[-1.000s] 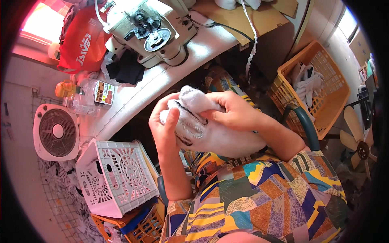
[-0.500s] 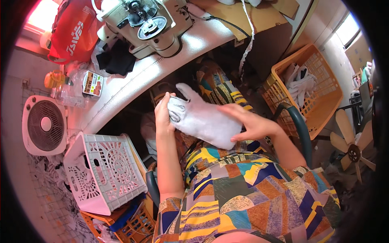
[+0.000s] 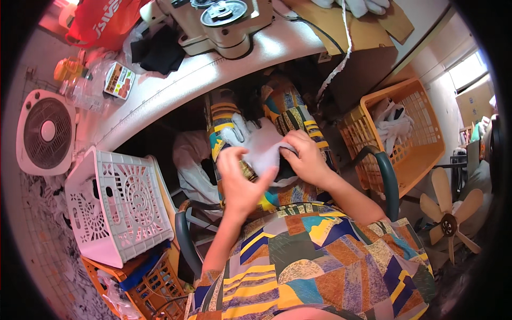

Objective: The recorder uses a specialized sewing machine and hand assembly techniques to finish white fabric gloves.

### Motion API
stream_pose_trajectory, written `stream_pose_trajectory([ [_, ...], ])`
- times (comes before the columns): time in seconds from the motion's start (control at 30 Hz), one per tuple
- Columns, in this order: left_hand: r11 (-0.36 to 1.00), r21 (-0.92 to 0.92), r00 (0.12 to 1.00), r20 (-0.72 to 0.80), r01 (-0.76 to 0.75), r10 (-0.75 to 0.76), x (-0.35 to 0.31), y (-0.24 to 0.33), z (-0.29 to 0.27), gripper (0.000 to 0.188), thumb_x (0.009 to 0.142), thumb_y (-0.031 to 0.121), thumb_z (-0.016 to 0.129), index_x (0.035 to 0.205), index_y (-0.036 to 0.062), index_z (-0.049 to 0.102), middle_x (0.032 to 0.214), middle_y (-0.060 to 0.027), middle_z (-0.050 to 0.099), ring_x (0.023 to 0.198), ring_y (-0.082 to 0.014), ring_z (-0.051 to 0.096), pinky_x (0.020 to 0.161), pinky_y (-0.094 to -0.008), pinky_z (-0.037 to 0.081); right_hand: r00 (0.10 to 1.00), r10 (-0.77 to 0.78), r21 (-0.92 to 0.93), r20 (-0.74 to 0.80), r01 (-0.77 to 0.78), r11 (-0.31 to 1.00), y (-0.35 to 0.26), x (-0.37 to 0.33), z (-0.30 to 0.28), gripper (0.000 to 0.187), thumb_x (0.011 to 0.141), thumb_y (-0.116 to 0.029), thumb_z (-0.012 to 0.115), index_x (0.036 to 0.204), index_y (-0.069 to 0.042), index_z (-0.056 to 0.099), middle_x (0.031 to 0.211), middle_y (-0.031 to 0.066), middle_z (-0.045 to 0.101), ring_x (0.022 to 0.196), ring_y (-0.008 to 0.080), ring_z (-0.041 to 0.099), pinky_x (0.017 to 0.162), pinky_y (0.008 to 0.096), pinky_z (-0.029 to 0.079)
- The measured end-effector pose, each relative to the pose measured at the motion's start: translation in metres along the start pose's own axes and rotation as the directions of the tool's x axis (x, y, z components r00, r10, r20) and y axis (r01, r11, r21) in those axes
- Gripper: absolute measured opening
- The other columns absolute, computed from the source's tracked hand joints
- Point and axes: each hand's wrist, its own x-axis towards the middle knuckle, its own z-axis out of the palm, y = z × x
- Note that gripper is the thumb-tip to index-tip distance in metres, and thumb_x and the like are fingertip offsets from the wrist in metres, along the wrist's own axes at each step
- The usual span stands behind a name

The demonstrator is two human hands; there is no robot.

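A fuzzy white glove (image 3: pixel 264 144) lies over my lap, its finger end pointing away and to the left. My right hand (image 3: pixel 306 160) is closed on the open cuff edge, thumb against fingers, where a dark inner side shows. Beside the near left part of the glove is my left hand (image 3: pixel 242 181), slightly blurred. Its thumb and fingers are spread, and patterned cloth shows between them. Part of the glove is smeared by motion.
A sewing machine (image 3: pixel 226 26) stands on the white table (image 3: pixel 165 93) ahead. At left are a box fan (image 3: pixel 48 130) and a white plastic crate (image 3: pixel 133 213) on an orange crate. An orange basket (image 3: pixel 421 154) with white pieces stands right, near a chair armrest (image 3: pixel 389 181) and a bladed fan (image 3: pixel 448 224).
The glove has come down from a raised hold toward my lap. My left hand has let go of the finger end and moved nearer; my right hand has closed on the cuff.
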Motion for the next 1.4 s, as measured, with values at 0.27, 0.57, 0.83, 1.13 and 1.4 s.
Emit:
stream_pose_trajectory([
  [0.27,0.993,-0.098,0.982,-0.167,0.068,-0.083,0.006,-0.011,0.019,0.027,0.069,-0.009,0.056,0.095,-0.0005,0.056,0.097,-0.0158,0.056,0.095,-0.0348,0.055,0.087,-0.0399,0.043,0.974,-0.226,-0.257,-0.016,0.214,0.942,-0.018,0.014,0.023,0.039,0.071,0.002,0.066,0.109,-0.002,0.055,0.09,0.0174,0.055,0.087,0.0373,0.058,0.073,0.0435,0.049],
  [0.57,0.857,-0.481,0.983,-0.061,-0.183,0.176,-0.009,0.026,0.028,0.04,0.062,-0.015,0.047,0.099,-0.0006,0.055,0.09,-0.0204,0.058,0.081,-0.0387,0.059,0.076,-0.0386,0.049,0.895,-0.32,-0.436,-0.312,0.164,0.885,-0.02,0.051,0.005,0.006,0.069,-0.006,0.065,0.074,-0.007,0.062,0.078,0.0123,0.054,0.069,0.028,0.056,0.055,0.0336,0.044],
  [0.83,0.791,-0.185,0.792,-0.345,-0.584,0.504,0.013,0.037,0.013,0.032,0.074,-0.001,0.075,0.086,0.004,0.046,0.07,-0.0073,0.05,0.057,-0.0193,0.048,0.056,-0.0298,0.042,0.606,-0.517,-0.271,-0.604,0.454,0.849,-0.059,0.048,-0.017,0.019,0.071,0.005,0.064,0.088,0.0,0.059,0.08,0.0101,0.056,0.065,0.0206,0.055,0.055,0.0293,0.044],
  [1.13,0.89,0.156,0.61,-0.676,-0.428,0.412,0.058,0.056,-0.016,0.028,0.08,0.011,0.072,0.099,0.0017,0.054,0.098,-0.0104,0.05,0.087,-0.0224,0.052,0.072,-0.0331,0.044,0.606,-0.619,-0.417,-0.501,0.457,0.785,-0.074,0.046,-0.022,0.045,0.061,-0.005,0.066,0.105,0.001,0.069,0.078,0.0068,0.051,0.067,0.0229,0.055,0.057,0.0327,0.046],
  [1.4,0.79,0.275,0.582,-0.553,-0.548,0.596,0.031,0.046,-0.023,0.04,0.076,0.015,0.077,0.105,0.0031,0.052,0.109,-0.0123,0.053,0.101,-0.029,0.055,0.088,-0.0424,0.047,0.614,-0.61,-0.441,-0.501,0.425,0.79,-0.084,0.047,-0.033,0.034,0.066,-0.007,0.067,0.099,0.0,0.069,0.101,0.0095,0.059,0.093,0.0278,0.055,0.079,0.0379,0.047],
])
